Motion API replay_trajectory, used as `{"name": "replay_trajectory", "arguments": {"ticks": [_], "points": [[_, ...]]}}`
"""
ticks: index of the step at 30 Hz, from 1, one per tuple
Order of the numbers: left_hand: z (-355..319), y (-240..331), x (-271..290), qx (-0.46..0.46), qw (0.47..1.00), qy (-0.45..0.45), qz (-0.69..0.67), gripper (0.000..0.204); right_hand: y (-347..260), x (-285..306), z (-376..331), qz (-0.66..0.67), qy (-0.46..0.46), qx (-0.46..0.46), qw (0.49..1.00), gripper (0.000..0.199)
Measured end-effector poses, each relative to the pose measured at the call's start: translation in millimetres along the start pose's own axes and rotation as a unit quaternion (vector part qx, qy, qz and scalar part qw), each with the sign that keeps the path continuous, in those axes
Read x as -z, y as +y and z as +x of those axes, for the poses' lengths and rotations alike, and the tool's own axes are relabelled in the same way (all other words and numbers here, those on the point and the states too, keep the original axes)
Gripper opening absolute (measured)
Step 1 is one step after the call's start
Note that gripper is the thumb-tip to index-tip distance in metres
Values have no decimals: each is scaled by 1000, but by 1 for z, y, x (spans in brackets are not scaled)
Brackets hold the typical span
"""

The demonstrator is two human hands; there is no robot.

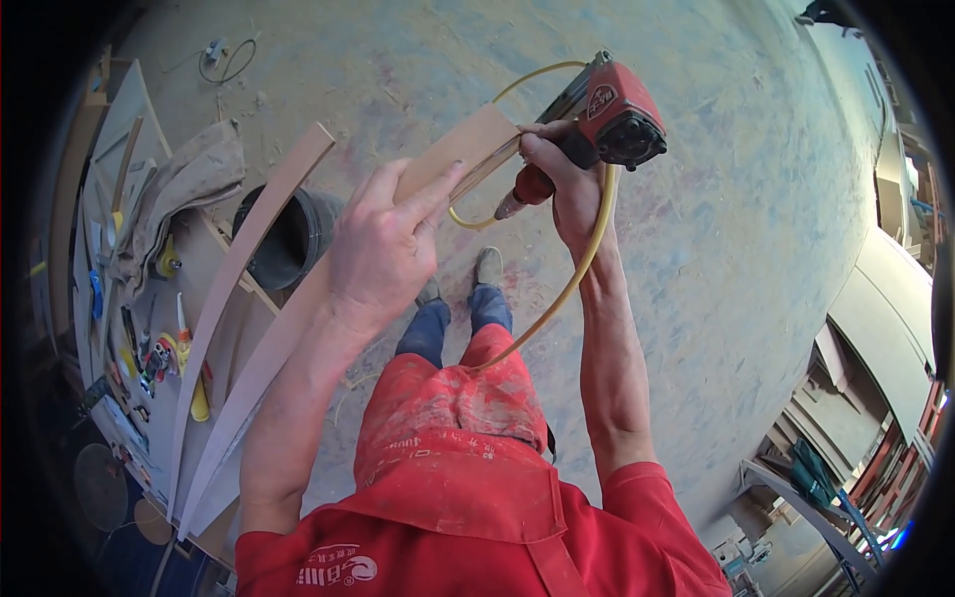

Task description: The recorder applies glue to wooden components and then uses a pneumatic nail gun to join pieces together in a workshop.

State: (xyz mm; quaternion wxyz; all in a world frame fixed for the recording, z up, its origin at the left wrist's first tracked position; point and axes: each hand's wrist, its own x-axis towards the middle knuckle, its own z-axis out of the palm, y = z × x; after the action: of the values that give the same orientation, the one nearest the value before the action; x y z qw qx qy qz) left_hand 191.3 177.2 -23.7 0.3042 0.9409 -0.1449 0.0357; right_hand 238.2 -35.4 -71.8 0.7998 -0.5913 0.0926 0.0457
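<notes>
My left hand (383, 244) presses on a long thin strip of pale wood (298, 318), its fingers spread flat over the strip near its upper end. My right hand (562, 179) grips a red and black pneumatic nail gun (607, 114) held against the strip's top end. A yellow air hose (587, 259) loops from the gun down past my right forearm. A second curved wood strip (239, 259) lies to the left of the first. Below are my red shirt and trousers and my two feet (487, 267) on the floor.
A black bucket (288, 239) stands on the concrete floor at left. A workbench (149, 328) at left carries cloth, hand tools and yellow-handled items. Curved wooden furniture parts (885, 318) are stacked at right. A cable (224, 60) lies on the floor far left.
</notes>
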Motion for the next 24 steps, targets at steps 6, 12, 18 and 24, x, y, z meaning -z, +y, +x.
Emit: {"name": "replay_trajectory", "arguments": {"ticks": [6, 12, 18, 24], "points": [[1, 1, -1, -2, 1000, 8, -2, 45, -7, 19, -4, -152, 34, -37, 987, 17], [-3, -3, 1, 4, 1000, 12, -9, 45, 11, 109, -42, -591, -135, -255, 754, 29], [-4, -6, -2, 6, 1000, 18, -24, 43, 48, 195, -151, -675, -416, -343, 504, 22], [-15, -4, -1, 11, 1000, 1, -19, 38, -6, 230, -198, -733, -474, -283, 397, 17]]}}
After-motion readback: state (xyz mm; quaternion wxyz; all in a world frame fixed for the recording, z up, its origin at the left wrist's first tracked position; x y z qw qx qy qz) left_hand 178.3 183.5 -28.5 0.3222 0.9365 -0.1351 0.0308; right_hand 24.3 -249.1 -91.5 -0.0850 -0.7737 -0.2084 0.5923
